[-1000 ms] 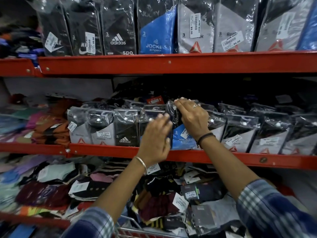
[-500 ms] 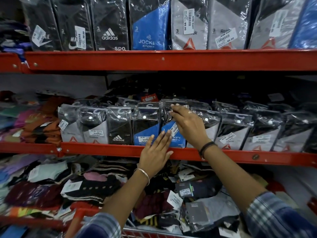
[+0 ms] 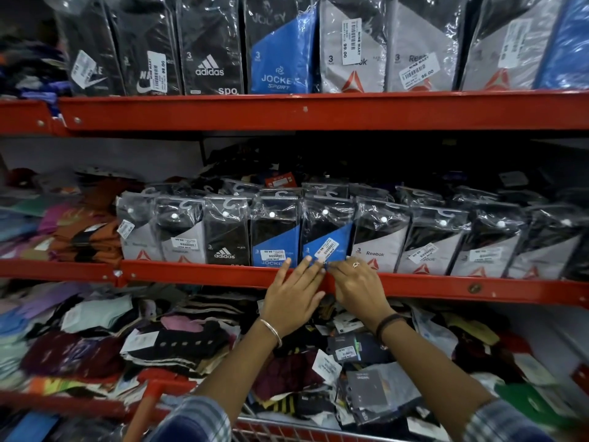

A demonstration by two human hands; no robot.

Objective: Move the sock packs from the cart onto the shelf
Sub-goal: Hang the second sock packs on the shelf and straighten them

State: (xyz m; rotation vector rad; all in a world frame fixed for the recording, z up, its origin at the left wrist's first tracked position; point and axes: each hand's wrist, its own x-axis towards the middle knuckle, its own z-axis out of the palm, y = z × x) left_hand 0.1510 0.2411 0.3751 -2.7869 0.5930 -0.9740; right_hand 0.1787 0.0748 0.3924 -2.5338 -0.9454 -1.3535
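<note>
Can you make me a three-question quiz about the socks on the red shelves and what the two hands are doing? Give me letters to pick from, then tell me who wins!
1. Where is the adidas pack in the middle shelf's front row?
A. Just left of the two blue packs
B. At the far right end
C. Down in the cart

2. How many blue-fronted packs stand in that front row?
A. None
B. Two
C. Five

3. What are the hands doing?
A. Lifting a pack high in the air
B. Resting low at the red shelf edge, fingertips by the blue pack
C. Hanging by the person's sides

Answers:
1 A, it stands beside the left blue pack.
2 B, two side by side.
3 B, the left hand and right hand meet there, neither wrapped around a pack.
</note>
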